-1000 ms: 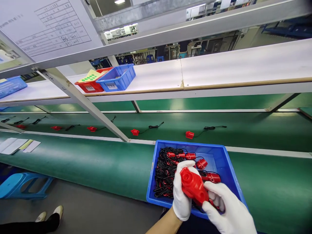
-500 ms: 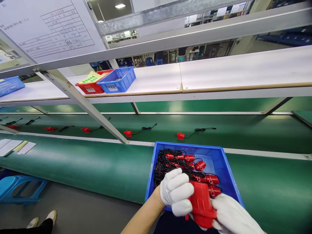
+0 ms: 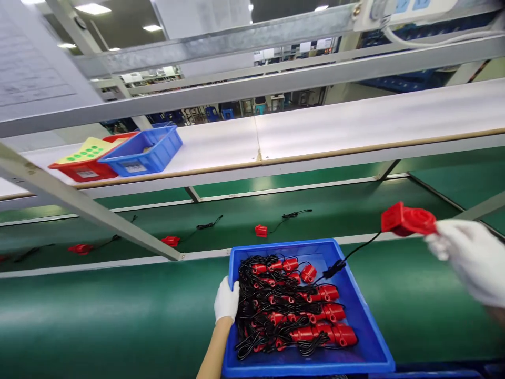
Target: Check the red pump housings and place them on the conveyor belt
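My right hand (image 3: 461, 245), gloved in white and slightly blurred, grips one end of a red plastic part (image 3: 408, 219) at the right, above the green surface. A black cord (image 3: 361, 246) hangs from that part down to a bundled section over the blue bin. My left hand (image 3: 228, 300), also gloved, is closed on the upper left rim of the blue bin (image 3: 369, 316). Inside the bin lie several red parts (image 3: 343, 334) with coiled black cords (image 3: 252, 316), packed in rows.
Several red parts with cords lie on the green belt (image 3: 335, 205) behind a pale rail. A white shelf (image 3: 221, 137) above carries a red bin (image 3: 84, 171) and a small blue bin (image 3: 158, 158). A slanted metal post (image 3: 90, 208) stands at left.
My right hand has moved up and right with a red part. My left hand has gone from over the bin to its left rim. The view has shifted right.
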`<state>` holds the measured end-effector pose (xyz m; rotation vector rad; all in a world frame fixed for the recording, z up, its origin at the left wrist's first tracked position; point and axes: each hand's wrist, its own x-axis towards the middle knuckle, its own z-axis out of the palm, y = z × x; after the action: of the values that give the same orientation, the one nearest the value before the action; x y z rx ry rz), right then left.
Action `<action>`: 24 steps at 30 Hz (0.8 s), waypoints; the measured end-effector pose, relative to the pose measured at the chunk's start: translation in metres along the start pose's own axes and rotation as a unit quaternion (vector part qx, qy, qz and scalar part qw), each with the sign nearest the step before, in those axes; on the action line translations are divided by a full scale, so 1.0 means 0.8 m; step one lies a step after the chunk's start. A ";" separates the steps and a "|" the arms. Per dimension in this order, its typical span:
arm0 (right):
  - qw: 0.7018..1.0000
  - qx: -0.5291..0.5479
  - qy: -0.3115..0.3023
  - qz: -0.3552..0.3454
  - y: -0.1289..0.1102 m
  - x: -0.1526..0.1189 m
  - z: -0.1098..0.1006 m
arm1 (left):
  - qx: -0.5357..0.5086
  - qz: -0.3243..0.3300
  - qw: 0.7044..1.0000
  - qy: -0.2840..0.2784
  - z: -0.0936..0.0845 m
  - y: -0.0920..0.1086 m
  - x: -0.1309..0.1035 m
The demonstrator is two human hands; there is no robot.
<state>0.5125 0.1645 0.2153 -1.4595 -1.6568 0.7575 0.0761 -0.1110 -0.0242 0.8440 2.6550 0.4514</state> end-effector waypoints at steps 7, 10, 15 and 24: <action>0.953 -0.276 0.123 0.029 0.091 0.226 -0.082 | 0.029 -0.070 0.995 -0.066 0.001 0.005 0.005; 0.928 -0.367 0.065 0.027 0.150 0.285 -0.048 | 0.046 -0.097 0.991 -0.074 0.001 0.007 0.008; 0.915 -0.385 -0.112 0.042 0.247 0.306 0.070 | 0.063 -0.128 0.987 -0.071 0.000 0.013 0.009; 0.881 -0.381 -0.240 0.145 0.314 0.253 0.223 | 0.105 -0.142 0.983 -0.046 -0.004 0.035 0.001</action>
<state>0.4838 0.4149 -0.0535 -2.2398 -2.3054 0.6894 0.0887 -0.0893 -0.0105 0.5133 2.7104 0.0614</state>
